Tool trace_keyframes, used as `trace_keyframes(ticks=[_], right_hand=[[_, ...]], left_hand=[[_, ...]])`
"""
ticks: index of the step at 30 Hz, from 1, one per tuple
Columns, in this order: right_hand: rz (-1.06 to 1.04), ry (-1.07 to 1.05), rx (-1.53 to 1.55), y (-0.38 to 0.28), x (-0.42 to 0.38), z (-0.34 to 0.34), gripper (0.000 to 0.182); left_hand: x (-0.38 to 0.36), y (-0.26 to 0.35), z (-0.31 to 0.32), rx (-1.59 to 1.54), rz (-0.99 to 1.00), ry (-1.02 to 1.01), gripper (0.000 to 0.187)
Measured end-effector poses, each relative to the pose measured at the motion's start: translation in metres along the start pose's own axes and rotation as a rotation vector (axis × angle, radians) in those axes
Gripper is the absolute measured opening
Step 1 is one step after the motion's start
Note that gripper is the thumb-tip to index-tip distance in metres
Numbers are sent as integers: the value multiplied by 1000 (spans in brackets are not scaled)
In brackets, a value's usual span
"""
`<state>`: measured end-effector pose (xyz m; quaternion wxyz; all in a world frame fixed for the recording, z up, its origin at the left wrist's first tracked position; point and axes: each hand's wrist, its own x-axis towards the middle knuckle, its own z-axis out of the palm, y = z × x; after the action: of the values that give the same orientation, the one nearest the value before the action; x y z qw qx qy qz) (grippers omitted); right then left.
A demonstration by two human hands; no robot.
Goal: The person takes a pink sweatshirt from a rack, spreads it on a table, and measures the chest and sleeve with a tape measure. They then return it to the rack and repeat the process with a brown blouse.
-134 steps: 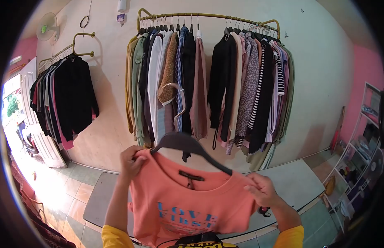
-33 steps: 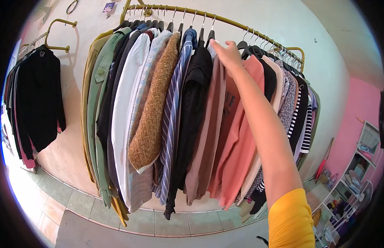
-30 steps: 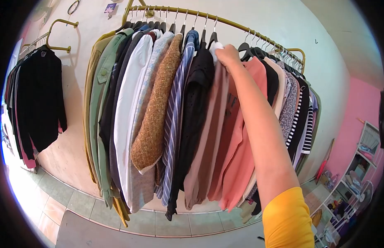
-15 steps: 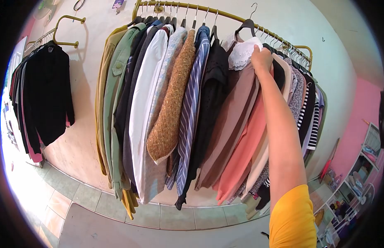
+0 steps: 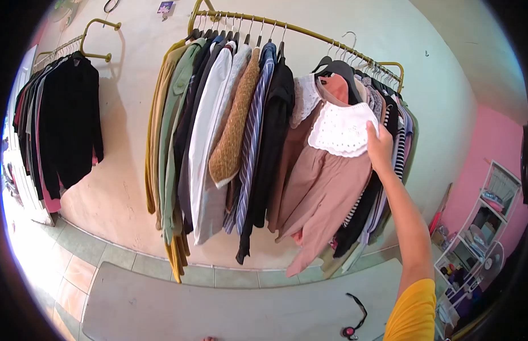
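The pale wall (image 5: 127, 199) is broadest, with a gold rail (image 5: 312, 33) across it. Below the rail stretches a grey table (image 5: 218, 307). Left of the rail, a 2nd rack carries clothes, a black top (image 5: 73, 125) foremost.

Under the rail's right half, in front of other garments, is the dusty-pink blouse (image 5: 326, 182), tilted, its sleeve trailing downward. Under the rail's left half hang a brown tweed jacket (image 5: 235, 125) and a blue striped shirt (image 5: 256, 122), side by side.

The blouse's white eyelet collar (image 5: 343, 131) lies in 2 flaps below the rail. Its black hanger (image 5: 342, 71) shows just above the collar, hook up in front of the rail; whether it rests there I cannot tell. The right hand (image 5: 380, 145), below the rail's right end, has its fingers closed on the collar's outer edge, thumb in front.

Far below the rail, a black strap (image 5: 357, 307) with a red piece lies on the table. What may be the left hand (image 5: 208, 339) is just a sliver farther down; I cannot tell how its fingers stand.
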<state>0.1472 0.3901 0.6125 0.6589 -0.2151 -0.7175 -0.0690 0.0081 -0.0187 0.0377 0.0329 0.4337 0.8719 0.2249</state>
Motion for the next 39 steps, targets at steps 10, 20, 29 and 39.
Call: trace_keyframes(ticks=[10, 20, 29, 39], right_hand=[[228, -165, 152, -69, -145, -174, 29], [615, -403, 462, -154, -236, -333, 41], [800, -377, 663, -192, -273, -376, 41], [866, -507, 588, -186, -339, -330, 30]], left_hand=[[7, -21, 41, -161, 14, 148, 38], [76, 45, -87, -930, 232, 356, 100], [25, 54, -197, -1202, 471, -495, 80], [-67, -108, -250, -1727, -11, -1016, 62]])
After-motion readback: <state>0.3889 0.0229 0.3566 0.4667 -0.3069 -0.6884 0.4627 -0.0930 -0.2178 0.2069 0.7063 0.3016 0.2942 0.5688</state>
